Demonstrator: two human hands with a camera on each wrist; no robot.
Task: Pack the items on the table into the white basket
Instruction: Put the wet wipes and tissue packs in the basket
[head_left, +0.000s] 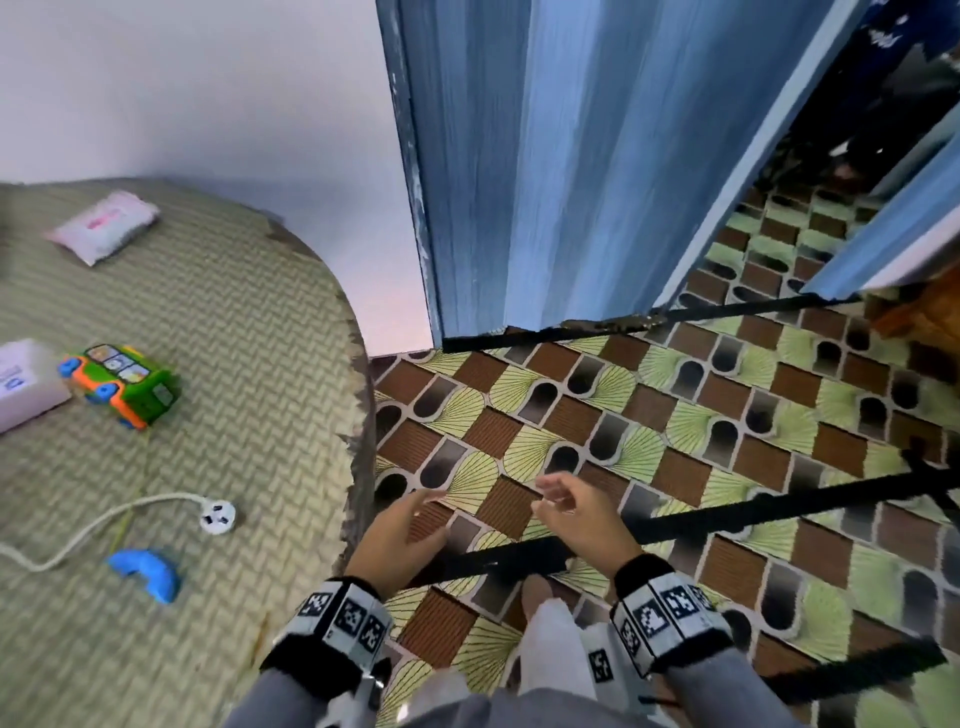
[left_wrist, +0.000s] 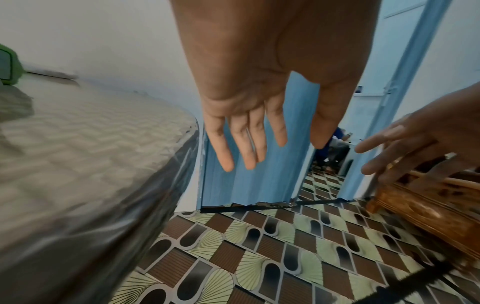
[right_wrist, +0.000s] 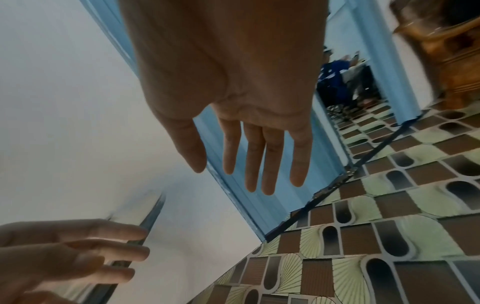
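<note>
On the round table with a woven green cover lie a pink tissue pack, a green and orange toy bus, a pale box at the left edge, a white plug with its cord and a blue curved toy piece. No white basket shows in any view. My left hand hangs open over the floor just right of the table's edge, fingers straight. My right hand is open beside it, empty, fingers spread.
A blue door stands ajar ahead, with a doorway to another room at the right. Patterned brown and green floor tiles spread below. Carved wooden furniture stands at the right. Black straps cross the floor.
</note>
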